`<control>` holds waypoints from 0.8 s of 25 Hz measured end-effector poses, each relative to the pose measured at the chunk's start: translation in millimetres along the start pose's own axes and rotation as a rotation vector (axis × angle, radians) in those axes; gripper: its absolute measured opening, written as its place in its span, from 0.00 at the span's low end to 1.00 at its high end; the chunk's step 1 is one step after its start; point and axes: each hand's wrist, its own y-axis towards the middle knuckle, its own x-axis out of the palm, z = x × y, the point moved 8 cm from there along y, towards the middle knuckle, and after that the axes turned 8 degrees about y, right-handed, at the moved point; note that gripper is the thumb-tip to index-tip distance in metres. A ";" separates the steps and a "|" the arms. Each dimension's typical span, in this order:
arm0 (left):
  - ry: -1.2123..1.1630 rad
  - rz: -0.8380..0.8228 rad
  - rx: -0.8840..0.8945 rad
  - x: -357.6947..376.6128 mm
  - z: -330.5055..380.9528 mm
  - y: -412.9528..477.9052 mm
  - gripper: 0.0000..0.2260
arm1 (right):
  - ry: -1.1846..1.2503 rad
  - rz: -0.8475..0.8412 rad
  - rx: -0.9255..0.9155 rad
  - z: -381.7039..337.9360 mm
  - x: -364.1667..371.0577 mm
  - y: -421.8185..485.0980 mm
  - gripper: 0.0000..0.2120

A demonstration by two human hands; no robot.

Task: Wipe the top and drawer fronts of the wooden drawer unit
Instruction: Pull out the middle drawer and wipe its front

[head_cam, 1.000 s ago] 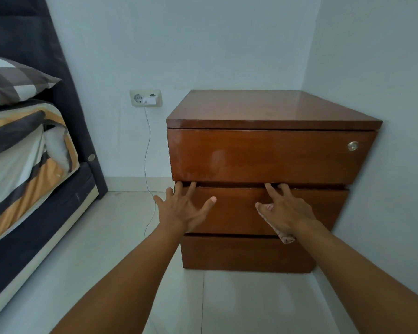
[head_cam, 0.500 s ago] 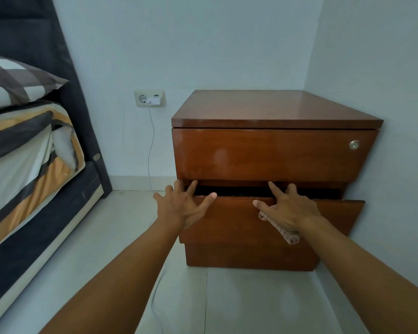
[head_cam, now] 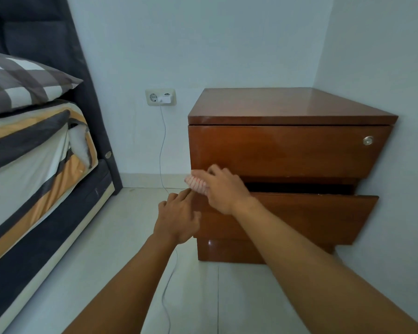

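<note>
The wooden drawer unit (head_cam: 290, 150) stands in the room's corner, with a glossy top and three drawers. Its middle drawer (head_cam: 323, 218) is pulled out a little, showing a dark gap above its front. My right hand (head_cam: 221, 189) grips a bunched white cloth with red stripes (head_cam: 196, 184) at the top left corner of that drawer. My left hand (head_cam: 177, 218) rests with straight fingers against the drawer's left edge, just below the cloth.
A bed (head_cam: 34, 169) with a checked pillow (head_cam: 22, 83) fills the left side. A wall socket (head_cam: 160, 97) holds a charger, and its thin cable (head_cam: 163, 150) runs down to the tiled floor (head_cam: 121, 261) between bed and unit. A round lock (head_cam: 368, 140) sits on the top drawer.
The middle drawer has come out further. My right hand has carried the cloth from the drawer's middle to its top left corner. My left hand has slid down to the drawer's left edge.
</note>
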 end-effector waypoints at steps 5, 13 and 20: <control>0.010 -0.038 0.045 -1.0 -8.5 -2.9 0.30 | -0.105 0.045 0.070 17.9 45.9 -4.2 0.24; 0.058 -0.107 0.003 6.4 33.1 14.0 0.34 | -0.216 0.174 0.118 70.7 22.3 -46.9 0.20; 0.105 -0.107 -0.087 21.8 45.3 14.2 0.37 | -0.330 0.277 0.268 201.8 -36.1 -129.6 0.16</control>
